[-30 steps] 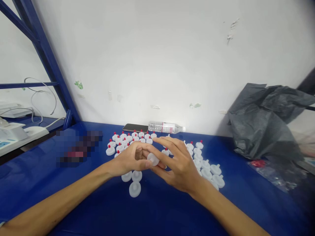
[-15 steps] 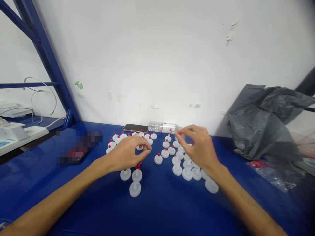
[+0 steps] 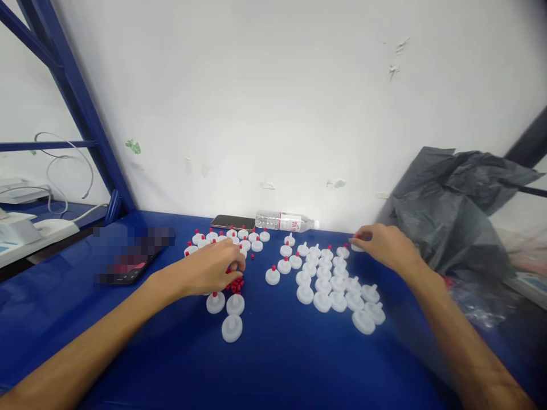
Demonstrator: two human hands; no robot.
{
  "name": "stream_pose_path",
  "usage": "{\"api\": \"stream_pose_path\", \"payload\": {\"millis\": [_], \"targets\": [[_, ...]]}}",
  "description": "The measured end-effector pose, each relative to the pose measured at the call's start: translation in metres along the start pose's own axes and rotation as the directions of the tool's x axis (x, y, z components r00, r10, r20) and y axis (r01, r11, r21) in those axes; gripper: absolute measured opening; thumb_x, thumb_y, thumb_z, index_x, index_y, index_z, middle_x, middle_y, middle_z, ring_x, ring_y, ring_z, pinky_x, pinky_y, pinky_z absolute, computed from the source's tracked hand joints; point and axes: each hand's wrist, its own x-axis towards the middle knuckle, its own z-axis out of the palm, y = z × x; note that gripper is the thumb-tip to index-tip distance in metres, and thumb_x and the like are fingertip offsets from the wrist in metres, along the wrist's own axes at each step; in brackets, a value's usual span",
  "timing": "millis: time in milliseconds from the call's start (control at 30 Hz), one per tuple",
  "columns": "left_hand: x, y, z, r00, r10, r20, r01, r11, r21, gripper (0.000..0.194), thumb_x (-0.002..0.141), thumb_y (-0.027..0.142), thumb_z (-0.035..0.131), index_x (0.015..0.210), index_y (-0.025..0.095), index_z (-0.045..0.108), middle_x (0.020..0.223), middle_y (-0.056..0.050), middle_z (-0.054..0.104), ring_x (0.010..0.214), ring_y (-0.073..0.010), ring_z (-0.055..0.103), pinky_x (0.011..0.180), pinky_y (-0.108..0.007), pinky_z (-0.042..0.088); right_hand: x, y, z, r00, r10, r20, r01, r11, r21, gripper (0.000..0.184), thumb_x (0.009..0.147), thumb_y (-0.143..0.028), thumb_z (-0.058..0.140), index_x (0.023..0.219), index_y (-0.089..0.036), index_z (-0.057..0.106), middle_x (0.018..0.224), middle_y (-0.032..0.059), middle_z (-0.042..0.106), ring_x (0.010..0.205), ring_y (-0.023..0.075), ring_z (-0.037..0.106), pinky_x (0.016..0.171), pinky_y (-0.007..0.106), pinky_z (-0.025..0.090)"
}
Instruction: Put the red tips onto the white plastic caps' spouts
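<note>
My left hand (image 3: 213,265) is curled over a small pile of red caps (image 3: 236,285). Its thumb and fingers are bent together at the pile, and what lies between them is hidden. At the right, my right hand (image 3: 387,246) pinches a small red cap (image 3: 356,236) at the top of a white round disc with a stem (image 3: 357,247), which the fingers partly cover. Left of that hand stand many similar white discs (image 3: 322,302), a few with red caps on their stems. Another group of red-capped discs (image 3: 257,245) lies beyond my left hand.
A clear plastic bottle (image 3: 290,221) and a dark phone (image 3: 233,221) lie along the wall. Another dark device (image 3: 137,265), partly blurred, is at the left. A grey plastic bag (image 3: 453,216) and a clear bag (image 3: 482,304) are at the right, on the blue table (image 3: 273,364).
My right hand has moved right, from above the disc group to a disc at its far right edge. My left hand has lowered slightly onto the pile of red caps.
</note>
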Motion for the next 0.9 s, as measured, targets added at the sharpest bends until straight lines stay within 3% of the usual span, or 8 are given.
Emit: {"api": "stream_pose_path", "payload": {"millis": [133, 300, 367, 467, 533, 600, 767, 900], "targets": [[0.003, -0.006, 0.006, 1.0, 0.007, 0.014, -0.007, 1.0, 0.001, 0.017, 0.104, 0.017, 0.085, 0.094, 0.029, 0.093, 0.099, -0.007, 0.086, 0.104, -0.0336, 0.074, 0.088, -0.04, 0.049, -0.001, 0.003, 0.006, 0.998, -0.015, 0.061, 0.016, 1.0, -0.014, 0.015, 0.097, -0.026, 0.098, 0.083, -0.03, 0.091, 0.089, 0.0109, 0.092, 0.074, 0.0302, 0.079, 0.07, 0.042, 0.052], [0.005, -0.008, 0.011, 0.999, 0.033, 0.019, -0.033, 0.999, 0.013, 0.025, 0.105, 0.009, 0.085, 0.091, 0.029, 0.091, 0.102, -0.007, 0.087, 0.106, -0.0325, 0.075, 0.091, -0.039, 0.048, -0.005, 0.002, 0.009, 0.993, -0.089, 0.082, 0.089, 0.996, 0.009, 0.022, 0.092, -0.021, 0.101, 0.075, -0.029, 0.089, 0.081, 0.009, 0.089, 0.065, 0.0262, 0.076, 0.062, 0.038, 0.046], [0.006, -0.007, 0.012, 0.999, 0.033, 0.033, -0.034, 0.999, 0.031, 0.024, 0.106, 0.01, 0.085, 0.091, 0.028, 0.089, 0.102, -0.007, 0.086, 0.107, -0.0329, 0.075, 0.091, -0.039, 0.048, -0.004, -0.002, 0.005, 0.992, -0.121, 0.04, 0.121, 0.993, 0.019, 0.018, 0.098, -0.027, 0.096, 0.082, -0.029, 0.091, 0.081, 0.0098, 0.089, 0.063, 0.0269, 0.075, 0.062, 0.039, 0.047], [0.006, -0.002, 0.011, 0.999, 0.048, 0.018, -0.048, 0.998, 0.039, 0.019, 0.11, 0.016, 0.082, 0.095, 0.026, 0.086, 0.105, -0.008, 0.085, 0.108, -0.0334, 0.076, 0.093, -0.04, 0.051, -0.004, -0.016, 0.003, 0.975, -0.22, -0.015, 0.221, 0.973, 0.07, 0.024, 0.115, -0.035, 0.078, 0.101, -0.029, 0.096, 0.096, 0.0118, 0.096, 0.08, 0.0318, 0.087, 0.075, 0.043, 0.063], [0.007, 0.004, 0.01, 0.998, 0.05, -0.031, -0.048, 0.998, 0.044, 0.012, 0.112, 0.019, 0.079, 0.103, 0.025, 0.084, 0.11, -0.008, 0.085, 0.106, -0.032, 0.076, 0.093, -0.04, 0.053, -0.008, -0.031, 0.006, 0.944, -0.33, -0.01, 0.328, 0.936, 0.128, 0.031, 0.121, -0.036, 0.069, 0.115, -0.028, 0.099, 0.117, 0.012, 0.101, 0.109, 0.0334, 0.095, 0.097, 0.044, 0.072], [0.008, 0.009, 0.007, 0.994, 0.039, -0.105, -0.032, 0.997, 0.07, 0.007, 0.113, 0.024, 0.075, 0.109, 0.024, 0.081, 0.113, -0.007, 0.083, 0.102, -0.03, 0.075, 0.091, -0.039, 0.053, -0.015, -0.046, 0.013, 0.905, -0.425, 0.013, 0.416, 0.891, 0.179, 0.033, 0.123, -0.036, 0.068, 0.122, -0.03, 0.1, 0.131, 0.0111, 0.102, 0.127, 0.0327, 0.095, 0.111, 0.043, 0.073], [0.01, 0.016, 0.005, 0.952, 0.092, -0.292, -0.068, 0.993, 0.092, 0.01, 0.112, 0.027, 0.068, 0.108, 0.025, 0.078, 0.102, -0.003, 0.077, 0.09, -0.0261, 0.069, 0.092, -0.039, 0.056, -0.026, -0.064, 0.028, 0.843, -0.535, 0.058, 0.509, 0.828, 0.236, 0.039, 0.126, -0.035, 0.066, 0.117, -0.029, 0.103, 0.125, 0.0104, 0.104, 0.125, 0.0341, 0.098, 0.111, 0.044, 0.077], [0.013, 0.02, 0.009, 0.893, 0.143, -0.426, -0.129, 0.99, 0.063, 0.016, 0.109, 0.023, 0.067, 0.103, 0.025, 0.081, 0.092, -0.001, 0.075, 0.079, -0.0221, 0.063, 0.089, -0.036, 0.058, -0.022, -0.062, 0.021, 0.852, -0.522, 0.031, 0.501, 0.833, 0.236, 0.046, 0.128, -0.049, 0.063, 0.134, -0.025, 0.101, 0.14, 0.0158, 0.101, 0.137, 0.0407, 0.096, 0.122, 0.056, 0.077]]}}
